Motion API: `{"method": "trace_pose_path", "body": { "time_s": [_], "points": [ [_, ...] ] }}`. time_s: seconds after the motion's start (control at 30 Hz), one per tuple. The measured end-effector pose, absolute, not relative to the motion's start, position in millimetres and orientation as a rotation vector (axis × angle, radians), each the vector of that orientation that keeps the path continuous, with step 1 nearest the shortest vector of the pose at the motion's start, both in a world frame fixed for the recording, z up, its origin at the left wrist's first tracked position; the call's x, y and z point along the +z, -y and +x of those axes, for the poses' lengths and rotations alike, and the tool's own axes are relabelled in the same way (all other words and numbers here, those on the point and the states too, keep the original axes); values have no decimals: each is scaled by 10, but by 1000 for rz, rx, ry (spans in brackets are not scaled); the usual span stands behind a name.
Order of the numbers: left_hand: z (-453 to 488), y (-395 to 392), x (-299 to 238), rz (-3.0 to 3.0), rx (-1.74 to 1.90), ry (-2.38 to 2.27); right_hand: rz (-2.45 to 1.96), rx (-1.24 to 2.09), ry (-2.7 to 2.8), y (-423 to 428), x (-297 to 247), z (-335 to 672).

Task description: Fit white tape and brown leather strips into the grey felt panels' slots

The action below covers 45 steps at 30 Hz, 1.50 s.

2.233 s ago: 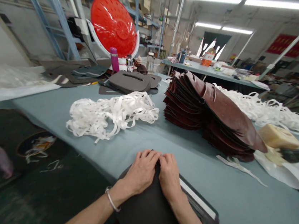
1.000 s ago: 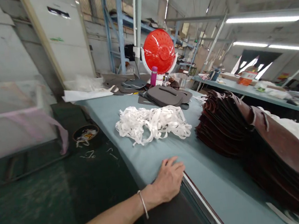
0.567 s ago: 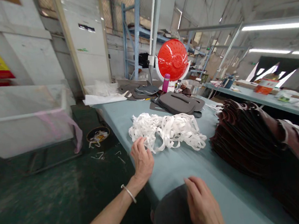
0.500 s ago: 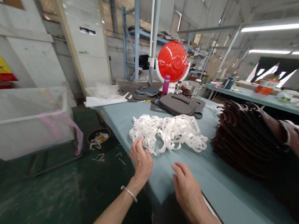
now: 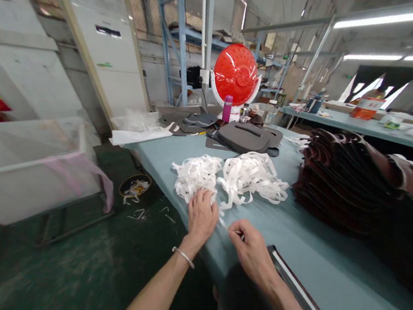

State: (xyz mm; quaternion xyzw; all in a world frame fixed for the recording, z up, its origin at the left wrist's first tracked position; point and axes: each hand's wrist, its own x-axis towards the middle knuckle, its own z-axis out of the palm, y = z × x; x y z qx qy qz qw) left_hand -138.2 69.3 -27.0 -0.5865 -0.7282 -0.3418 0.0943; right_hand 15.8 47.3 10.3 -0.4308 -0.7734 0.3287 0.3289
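Note:
A tangled heap of white tape (image 5: 197, 173) lies on the blue-topped table (image 5: 315, 257). Beside it on the right is a second loose heap of white tape (image 5: 249, 175). My left hand (image 5: 203, 214) rests on the near edge of the left heap, its fingers laid over the tape. Closer to me, my right hand (image 5: 250, 247) pinches the end of a white tape strip (image 5: 222, 223), which runs back toward my left hand. A dark flat piece with a white edge (image 5: 294, 284) lies under my right forearm.
Grey cut pieces (image 5: 245, 136), a purple bottle (image 5: 227, 109) and a red round heater (image 5: 235, 74) stand behind the heaps. Stacked dark brown leather pieces (image 5: 336, 185) fill the right side. A white bin (image 5: 29, 170) and a scrap basket (image 5: 135, 187) are left.
My left hand has moved onto the left heap. My right hand has closed on a tape strip. The two heaps now lie farther apart, and the view has shifted slightly.

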Motion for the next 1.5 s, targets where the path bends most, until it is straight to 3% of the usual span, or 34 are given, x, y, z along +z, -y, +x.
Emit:
{"method": "trace_pose_path", "body": {
  "time_s": [0.13, 0.33, 0.47, 0.53, 0.6, 0.7, 0.83, 1.0, 1.33, 1.5],
  "points": [
    [-1387, -743, -310, -1797, -1023, 2141, -1282, 1163, 1768, -122, 87, 747],
    [-1448, -638, -272, -1635, -1402, 2025, -1541, 1100, 1319, 342, 37, 1531],
    [-914, -235, -10, -1807, -1541, 1810, -1566, 1096, 1111, 644, 9, 1774],
    [-468, 56, 104, -2463, -1401, 1645, -1535, 1108, 1064, 763, -1, 1786],
    [-58, 306, 160, -3106, -1030, 1345, -1522, 1085, 1048, 885, -8, 1805],
    [259, 442, 158, -3543, -672, 1203, -1638, 894, 1084, 1135, -35, 1967],
    [165, 287, 146, -3671, -590, 1367, -1844, 622, 1171, 1489, -145, 2339],
    [57, 244, 152, -3618, -602, 1700, -1872, 550, 1188, 1420, -272, 2561],
    [94, 243, 93, -3251, -1325, 2540, -1654, 922, 1085, 1035, -32, 2784],
    [-13, 193, 81, -3309, -1180, 2602, -1740, 962, 1105, 1316, -26, 2748]
  ]
}}
